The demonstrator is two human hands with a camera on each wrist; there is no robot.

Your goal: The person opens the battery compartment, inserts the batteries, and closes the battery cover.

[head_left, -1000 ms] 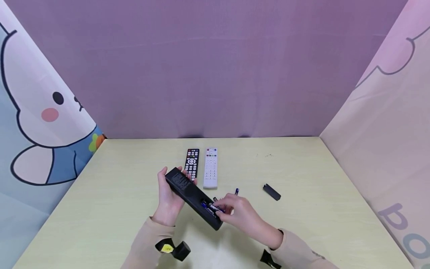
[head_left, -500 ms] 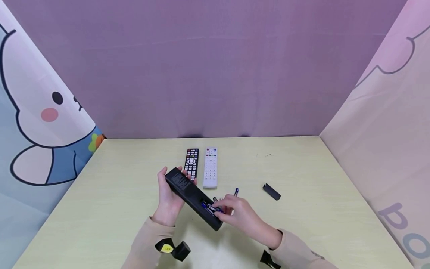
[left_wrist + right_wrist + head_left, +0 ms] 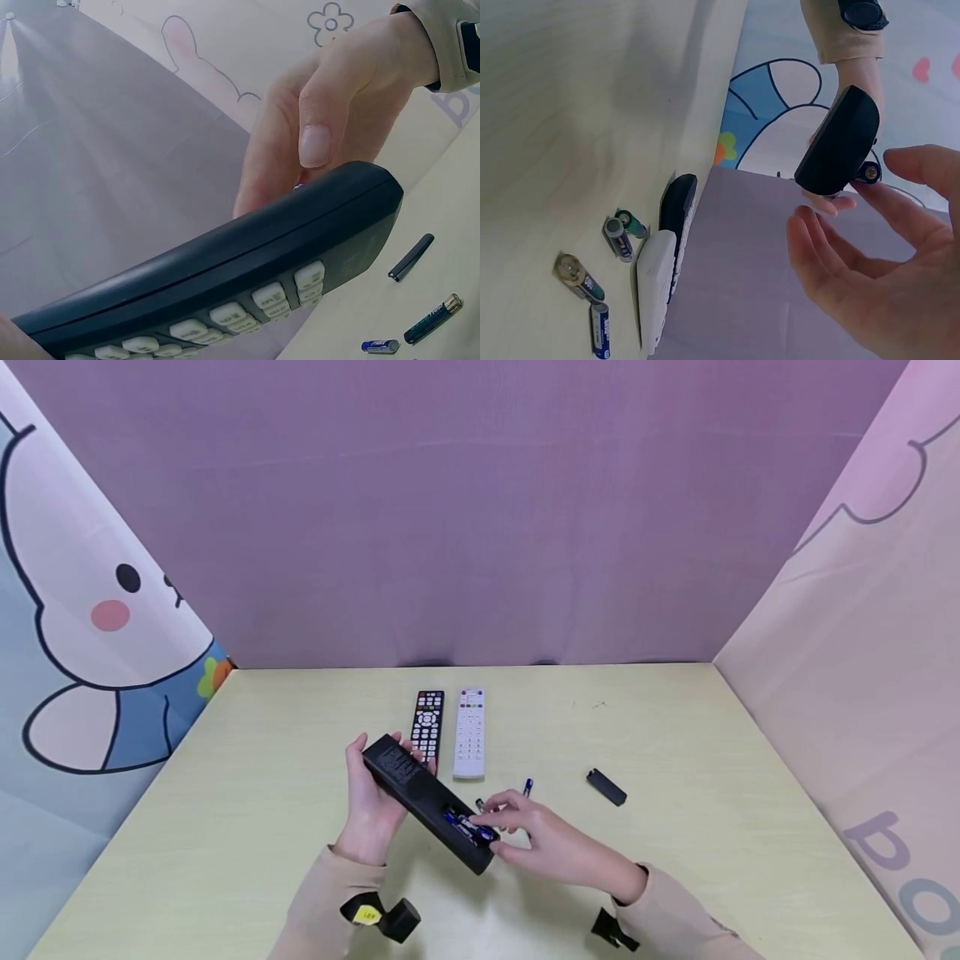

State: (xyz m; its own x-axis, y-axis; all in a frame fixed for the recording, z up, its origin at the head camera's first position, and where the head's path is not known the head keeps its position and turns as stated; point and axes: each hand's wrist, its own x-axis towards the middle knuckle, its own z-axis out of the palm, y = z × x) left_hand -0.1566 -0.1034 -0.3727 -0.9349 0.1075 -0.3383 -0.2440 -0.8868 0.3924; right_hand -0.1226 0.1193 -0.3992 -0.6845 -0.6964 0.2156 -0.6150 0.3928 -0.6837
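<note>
Left hand (image 3: 372,810) gripped a black remote control (image 3: 416,787) near its far end: thumb along one side, fingertips showing past the opposite edge. Remote was held up off the table (image 3: 225,827), slanted, back face toward the head camera, white buttons on the underside per left wrist view. Battery compartment (image 3: 452,809) uncovered, at the end nearer the right hand (image 3: 546,841); blue batteries (image 3: 467,828) sat in it, exact count too small to tell. One battery end (image 3: 869,172) stuck out past the remote's outline in right wrist view, index fingertip right by it.

Right hand: loose, fairly wide grip, index reaching onto the batteries, thumb apart from it near the remote's end; nothing pinched. How hard the finger pressed, couldn't tell.

On the table beyond the hands, a second black remote (image 3: 427,718) and a white remote (image 3: 469,735) lay button side up, side by side with a small gap. Black battery cover (image 3: 606,787) lay off to the right, well apart from them. Loose ones nearby: green battery (image 3: 634,224) and grey-blue battery (image 3: 618,240) close together, gold-topped battery (image 3: 579,277) nearly end to end with a blue-and-white battery (image 3: 600,330), contact unclear
</note>
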